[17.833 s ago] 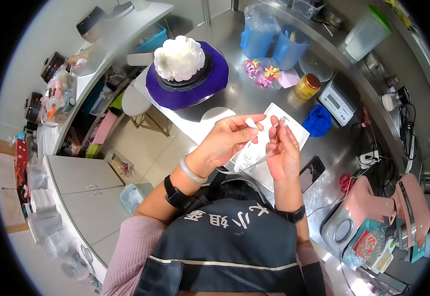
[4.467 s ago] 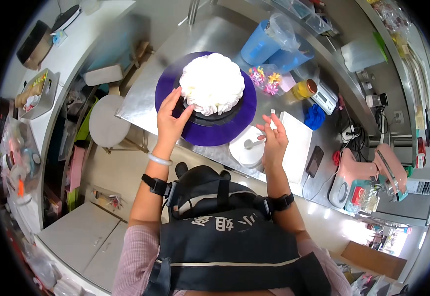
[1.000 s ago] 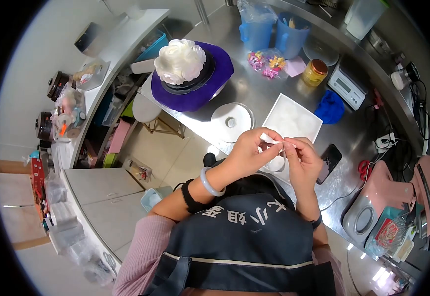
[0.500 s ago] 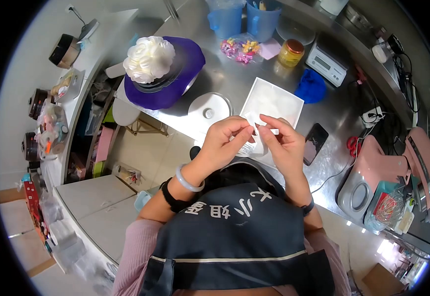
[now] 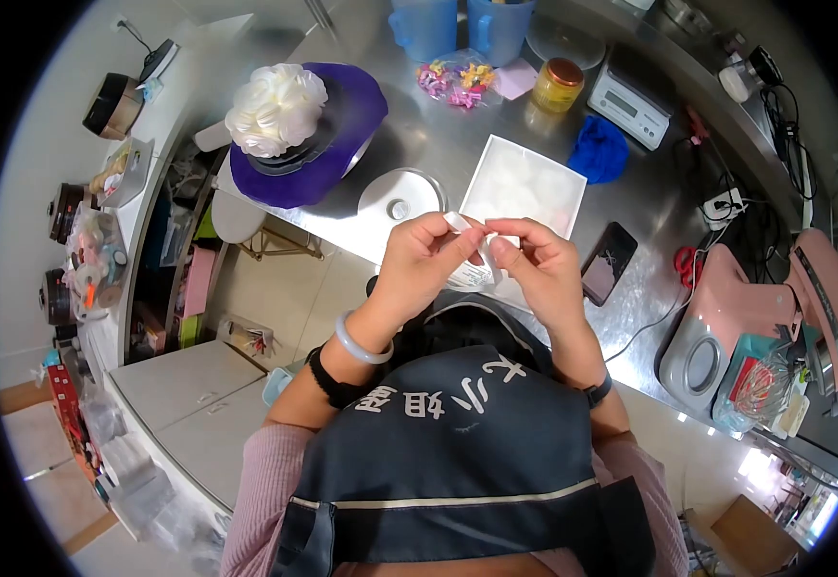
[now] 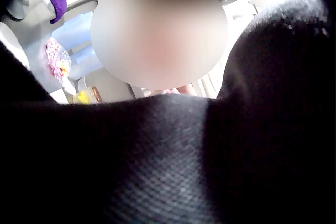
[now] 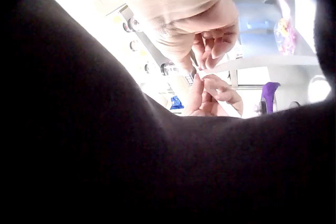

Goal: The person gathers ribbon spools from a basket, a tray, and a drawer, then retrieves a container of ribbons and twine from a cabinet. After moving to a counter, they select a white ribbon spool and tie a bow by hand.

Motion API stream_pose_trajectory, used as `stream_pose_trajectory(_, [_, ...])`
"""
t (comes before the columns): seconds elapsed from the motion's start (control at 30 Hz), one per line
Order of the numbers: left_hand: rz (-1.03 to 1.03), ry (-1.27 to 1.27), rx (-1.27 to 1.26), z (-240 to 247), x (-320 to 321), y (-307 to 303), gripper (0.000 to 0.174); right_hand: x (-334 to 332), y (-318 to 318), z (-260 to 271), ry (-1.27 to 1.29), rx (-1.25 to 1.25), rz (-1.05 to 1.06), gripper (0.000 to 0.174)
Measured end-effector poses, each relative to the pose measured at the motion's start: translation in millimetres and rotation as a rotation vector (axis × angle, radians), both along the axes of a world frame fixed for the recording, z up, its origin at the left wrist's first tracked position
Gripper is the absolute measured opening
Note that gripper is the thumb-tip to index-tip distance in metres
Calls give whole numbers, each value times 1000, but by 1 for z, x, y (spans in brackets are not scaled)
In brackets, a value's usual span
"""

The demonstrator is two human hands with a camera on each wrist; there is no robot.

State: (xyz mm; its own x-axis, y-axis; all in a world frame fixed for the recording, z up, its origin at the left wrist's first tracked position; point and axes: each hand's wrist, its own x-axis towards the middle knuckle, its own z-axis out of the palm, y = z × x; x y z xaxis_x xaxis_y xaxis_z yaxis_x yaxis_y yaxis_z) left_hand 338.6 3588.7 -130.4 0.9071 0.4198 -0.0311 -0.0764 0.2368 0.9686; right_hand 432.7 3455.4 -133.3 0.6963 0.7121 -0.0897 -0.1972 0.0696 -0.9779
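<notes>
Both hands meet over the near end of a shallow white tray (image 5: 577,192). My left hand (image 5: 417,260) pinches a narrow white strip (image 5: 456,221) between thumb and fingers. My right hand (image 5: 546,274) pinches white material right beside it, fingertips nearly together. Below them hangs a white piece with printed lettering (image 5: 473,275). In the right wrist view a translucent strip (image 7: 262,63) runs sideways from the fingertips. The left wrist view is mostly covered by dark fabric, hiding the hand. A white ruffled, petalled mound (image 5: 276,109) sits on a black round base over purple cloth (image 5: 361,139).
A white reel (image 5: 380,202) lies left of the tray. Behind are a bag of bright flowers (image 5: 457,82), a yellow jar (image 5: 558,87) and a scale (image 5: 630,101). A blue cloth (image 5: 599,149), phone (image 5: 609,262) and pink mixer (image 5: 731,298) stand to the right.
At 4.5 s ago the left hand was at the white mound and the right hand was apart, near the tray. Both hands have since come together at the strip; lately their fingertips drew closer.
</notes>
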Motion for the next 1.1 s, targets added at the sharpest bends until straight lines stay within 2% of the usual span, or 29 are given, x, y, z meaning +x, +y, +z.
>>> stream_pose_trajectory(0.07, [-2, 3, -24, 0, 0, 0, 12, 0, 1, -12, -197, 57, -74, 12])
stream_pose_trajectory(0.27, [24, -42, 7, -4, 2, -3, 13, -4, 4, -3, -377, 9, -199, 9])
stream_pose_trajectory(0.33, [42, -56, 96, -2, 3, -3, 17, -3, 6, -8, -389, 79, -219, 11])
stream_pose_trajectory(0.43, [73, -55, 201, -1, 4, -3, 22, -6, 3, -2, -181, -88, -160, 16])
stream_pose_trajectory(0.6, [187, -41, 385, -3, 4, -4, 24, -11, 10, 0, -246, -61, -197, 15])
stream_pose_trajectory(0.83, [216, 13, 208, 3, 4, -13, 24, -17, 10, 2, -417, -36, -271, 13])
stream_pose_trajectory(0.9, [236, -92, 185, 1, 6, -16, 25, -17, 9, 1, -427, -49, -275, 13])
stream_pose_trajectory(1.1, [273, -101, 112, 7, 6, -22, 28, -21, 13, 1, -529, -62, -349, 12])
